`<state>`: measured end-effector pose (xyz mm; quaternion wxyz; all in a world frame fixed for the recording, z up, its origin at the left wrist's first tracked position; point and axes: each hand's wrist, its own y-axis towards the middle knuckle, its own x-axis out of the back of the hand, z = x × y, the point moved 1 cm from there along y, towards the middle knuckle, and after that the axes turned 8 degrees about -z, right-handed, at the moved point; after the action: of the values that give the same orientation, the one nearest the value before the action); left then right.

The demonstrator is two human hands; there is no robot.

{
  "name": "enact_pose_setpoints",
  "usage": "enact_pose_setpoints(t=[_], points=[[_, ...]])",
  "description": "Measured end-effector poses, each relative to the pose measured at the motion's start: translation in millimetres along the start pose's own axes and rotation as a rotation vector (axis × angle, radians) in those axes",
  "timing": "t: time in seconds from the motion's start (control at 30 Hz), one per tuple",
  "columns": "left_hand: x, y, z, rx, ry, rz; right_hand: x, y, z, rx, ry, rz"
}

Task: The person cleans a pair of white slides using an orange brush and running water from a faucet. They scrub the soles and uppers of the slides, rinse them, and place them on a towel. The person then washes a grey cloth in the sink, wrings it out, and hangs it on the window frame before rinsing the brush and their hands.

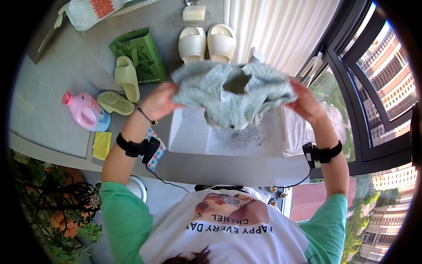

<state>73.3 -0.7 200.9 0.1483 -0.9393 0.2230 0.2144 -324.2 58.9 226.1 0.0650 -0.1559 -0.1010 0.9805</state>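
Observation:
A grey-green fluffy cloth item (pixel 211 90), possibly a plush cover, is stretched out above the laundry sink. My left hand (pixel 160 100) grips its left end, and my right hand (pixel 304 102) grips the opposite end. An opening shows near the middle of its top. Both hands and the cloth's ends are slightly blurred. Below it, the white sink (pixel 227 151) has a ribbed washboard slope (pixel 191 132) on the left and suds in its basin. The cloth hides the sink's far part.
Cream slides (pixel 221 41) stand behind the sink, near a soap bar (pixel 194 13). To the left are a green paper bag (pixel 150 56), green slides (pixel 127 79), a pink detergent bottle (pixel 88 112) and a yellow cloth (pixel 102 145). A grey towel (pixel 295 132) lies right, beside the window (pixel 362 99).

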Motion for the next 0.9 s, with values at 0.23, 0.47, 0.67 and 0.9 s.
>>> enact_pose_setpoints(t=[0.23, 0.47, 0.67, 0.9], points=[[-2.4, 4.4, -19.4, 0.069, 0.191, -0.229, 25.8, 6.3, 28.1, 0.142, -0.087, 0.037], [-17.5, -12.8, -25.5, -0.075, 0.581, -0.213, -7.6, -28.3, 24.2, 0.586, -0.972, 0.142], [-40.2, -43.9, -15.5, -0.793, 1.814, -0.143, -10.6, -41.9, 17.7, 1.117, -1.417, -0.044], [-52.6, -16.8, -93.4, -0.151, 0.039, 0.11, 9.5, -13.5, 54.6, 0.086, 0.28, 0.52]])
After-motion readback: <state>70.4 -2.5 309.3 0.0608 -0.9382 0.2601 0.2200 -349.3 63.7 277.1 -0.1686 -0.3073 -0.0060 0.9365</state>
